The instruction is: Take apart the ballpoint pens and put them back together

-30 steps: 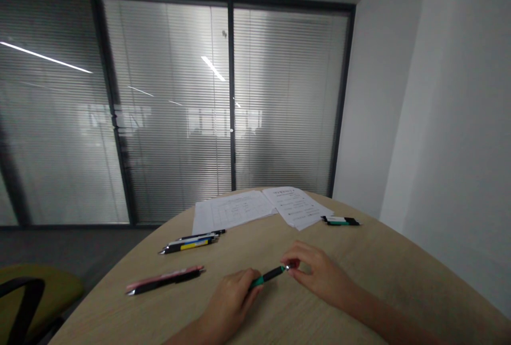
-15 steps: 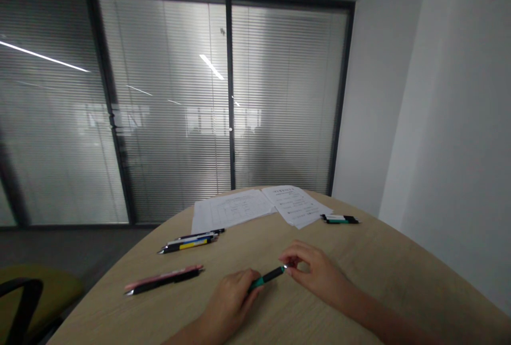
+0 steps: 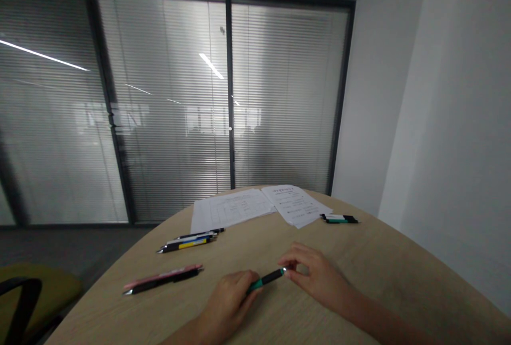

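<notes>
A pen (image 3: 272, 277) with a green barrel and a black grip is held just above the table, between my two hands. My left hand (image 3: 229, 300) is closed round its green end, hiding that part. At the silver tip, the thumb and fingers of my right hand (image 3: 309, 268) pinch together; whether a small part has come away there is too small to tell. To the left of my left hand, a pink pen (image 3: 163, 277) and a black pen (image 3: 165, 281) lie side by side on the table.
Several pens, one with a yellow barrel (image 3: 194, 244), lie together at the left. Printed sheets (image 3: 231, 209) cover the table's far end. More pens (image 3: 340, 219), black, white and green, rest near the right edge. A chair (image 3: 35, 302) stands at the lower left of the wooden table (image 3: 295, 323).
Almost nothing differs. Both hands keep hold of the pen, which has shifted very slightly, and the right fingers stay at its tip.
</notes>
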`<action>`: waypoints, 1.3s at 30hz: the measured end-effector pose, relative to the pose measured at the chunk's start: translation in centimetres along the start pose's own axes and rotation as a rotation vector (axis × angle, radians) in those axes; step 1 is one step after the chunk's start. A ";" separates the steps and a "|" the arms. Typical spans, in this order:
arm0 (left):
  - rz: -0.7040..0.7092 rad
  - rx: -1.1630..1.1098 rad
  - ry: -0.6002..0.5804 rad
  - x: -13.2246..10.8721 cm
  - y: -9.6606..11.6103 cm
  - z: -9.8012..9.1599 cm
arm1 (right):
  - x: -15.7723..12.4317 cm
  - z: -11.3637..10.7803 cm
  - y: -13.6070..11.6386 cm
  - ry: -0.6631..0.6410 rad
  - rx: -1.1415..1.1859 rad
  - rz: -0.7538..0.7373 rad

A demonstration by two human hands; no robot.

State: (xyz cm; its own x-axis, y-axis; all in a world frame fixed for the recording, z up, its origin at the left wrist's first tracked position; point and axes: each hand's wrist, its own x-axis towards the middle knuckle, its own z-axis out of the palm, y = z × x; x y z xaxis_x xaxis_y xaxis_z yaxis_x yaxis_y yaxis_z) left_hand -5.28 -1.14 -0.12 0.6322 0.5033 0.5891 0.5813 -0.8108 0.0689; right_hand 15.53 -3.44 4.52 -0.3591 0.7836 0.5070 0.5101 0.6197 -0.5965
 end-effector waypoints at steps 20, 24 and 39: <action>0.050 -0.020 0.017 0.0 0.2 -0.1 | -0.3 0.2 0.1 -0.015 -0.021 0.063; 0.075 0.008 0.042 0.0 0.2 -0.1 | -0.3 0.2 0.0 -0.025 0.004 0.104; 0.248 0.185 0.068 0.2 0.8 -0.3 | -1.0 2.1 1.2 -0.193 0.148 0.325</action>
State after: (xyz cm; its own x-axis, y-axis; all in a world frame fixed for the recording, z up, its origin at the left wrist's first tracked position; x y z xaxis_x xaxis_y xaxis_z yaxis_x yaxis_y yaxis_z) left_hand -4.84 -1.75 0.24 0.7342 0.2709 0.6226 0.5008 -0.8352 -0.2272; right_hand 14.86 -3.38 1.94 -0.3449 0.9250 0.1593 0.5086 0.3268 -0.7966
